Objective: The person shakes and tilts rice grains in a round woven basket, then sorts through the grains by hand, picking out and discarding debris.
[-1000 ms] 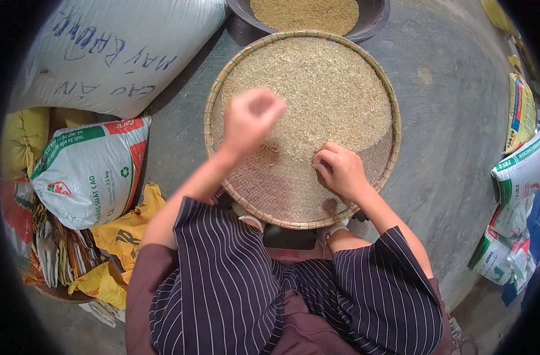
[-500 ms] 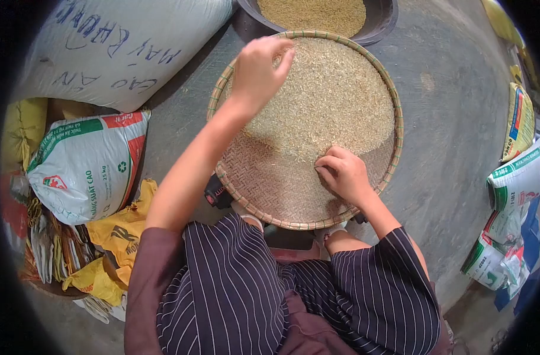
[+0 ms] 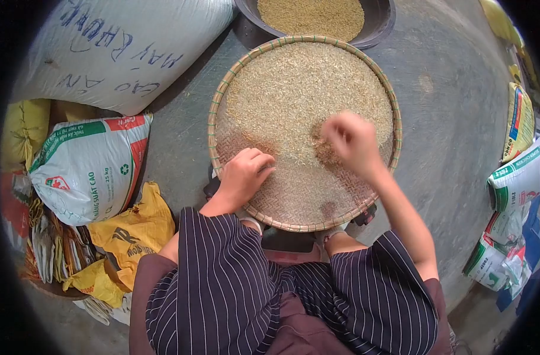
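Round woven bamboo tray (image 3: 282,204) with the green-bound rim, sitting just past the knees, loaded with pale straw-coloured grain (image 3: 305,89) heaped toward its far side. Bare weave shows on its near side, and imo that's your best friend: spread stuff thin there and odd bits should be way easier to spot. Left hand (image 3: 240,177) is low at the tray's near left, fingers curled; can't tell if the tips meet or pinch anything. Right hand (image 3: 354,142) is over the right half of the tray, blurred, so no clue about its grip either. I'd go with light fingertip pinches, no scooping, and wrists off the rim so it doesn't tip. Also watch the tray's far edge: the dark round basin (image 3: 379,35) of tan grain is right beyond it, and spills could mix.
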`<state>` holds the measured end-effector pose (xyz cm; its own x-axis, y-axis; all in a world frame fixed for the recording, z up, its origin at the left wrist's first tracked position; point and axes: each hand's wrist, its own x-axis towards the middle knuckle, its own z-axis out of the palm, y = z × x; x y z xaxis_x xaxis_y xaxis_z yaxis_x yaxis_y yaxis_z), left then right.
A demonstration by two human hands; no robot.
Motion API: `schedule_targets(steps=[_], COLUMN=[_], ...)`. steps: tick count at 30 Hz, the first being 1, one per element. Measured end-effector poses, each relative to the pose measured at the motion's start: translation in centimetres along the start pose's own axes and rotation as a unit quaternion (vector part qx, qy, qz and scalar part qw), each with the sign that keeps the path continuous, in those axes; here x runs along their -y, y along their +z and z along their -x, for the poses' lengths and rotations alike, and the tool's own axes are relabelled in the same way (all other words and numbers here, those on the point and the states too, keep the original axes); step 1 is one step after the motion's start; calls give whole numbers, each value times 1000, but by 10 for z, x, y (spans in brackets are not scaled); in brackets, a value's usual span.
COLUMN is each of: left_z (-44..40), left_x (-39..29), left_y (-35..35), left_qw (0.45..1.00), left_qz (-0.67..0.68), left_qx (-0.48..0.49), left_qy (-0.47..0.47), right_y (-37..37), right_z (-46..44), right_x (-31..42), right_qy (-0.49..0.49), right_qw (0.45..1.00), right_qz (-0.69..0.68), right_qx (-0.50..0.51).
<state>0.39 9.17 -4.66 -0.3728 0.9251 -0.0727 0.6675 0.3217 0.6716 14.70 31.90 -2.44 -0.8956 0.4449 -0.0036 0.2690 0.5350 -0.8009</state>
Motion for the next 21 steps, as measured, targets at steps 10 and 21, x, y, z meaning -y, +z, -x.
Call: schedule_targets(steps=[10, 21], left_z=[-2, -176], left_x=[-3, -26], left_y=[7, -46], left_qw=[999, 968], left_qz=[-35, 138], left_qx=[-1, -187], left_qy=[39, 91], right_y=[-43, 20], right_z=[-65, 69], right_x=[-3, -15], right_qy=[-56, -50], right_qw=[980, 989], right_qz=[84, 67], right_qx=[-174, -122])
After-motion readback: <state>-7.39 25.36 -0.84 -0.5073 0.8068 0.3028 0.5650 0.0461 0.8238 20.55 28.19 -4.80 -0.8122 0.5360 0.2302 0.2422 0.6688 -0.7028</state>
